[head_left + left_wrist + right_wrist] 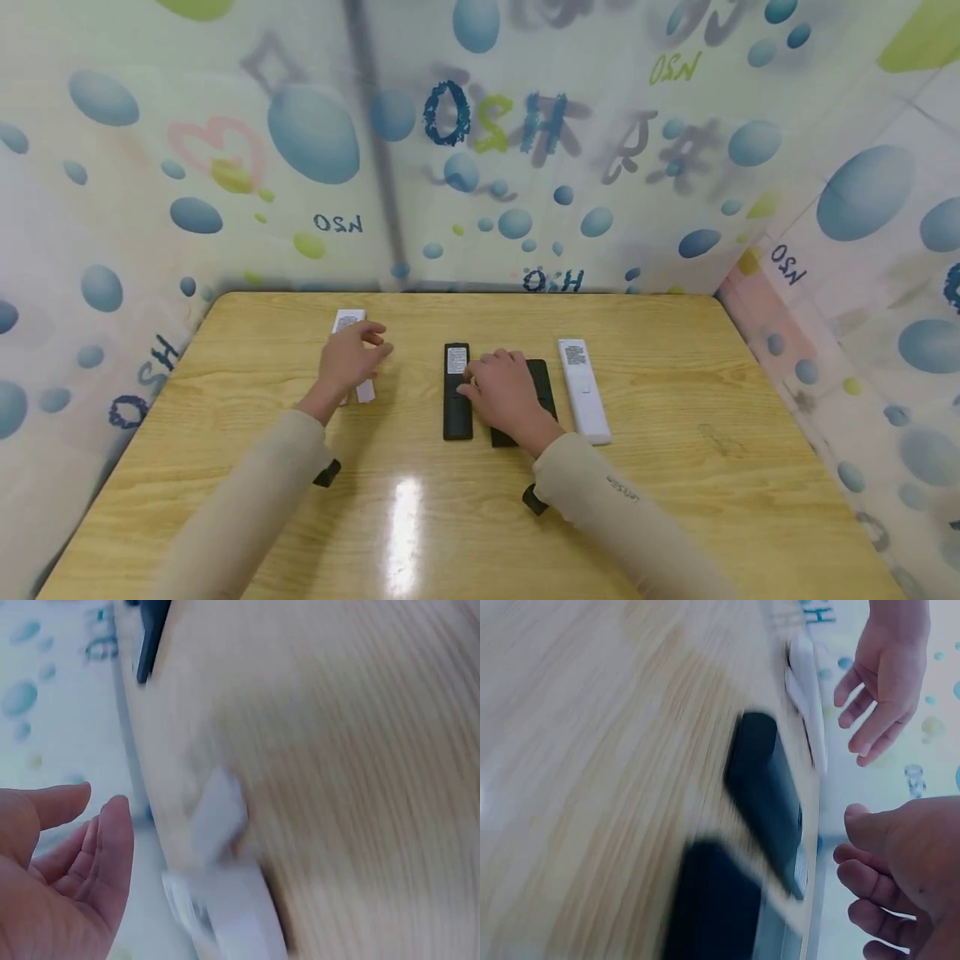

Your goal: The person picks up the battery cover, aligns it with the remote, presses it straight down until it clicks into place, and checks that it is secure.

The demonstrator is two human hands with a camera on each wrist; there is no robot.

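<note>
My left hand hovers over a white remote control at the left, its fingers loosely bent and holding nothing. Beside that remote lies a small white piece, perhaps a battery cover; the hand hides part of both. In the left wrist view, the piece lies by the end of the white remote, both blurred. My right hand is above a black remote, partly covering it, with relaxed fingers and nothing in them. Left of it, another black remote lies back side up with a label.
A second white remote lies face down on the right, labelled at its far end. The wooden table meets a patterned cloth wall at the back, and similar cloth hangs on both sides.
</note>
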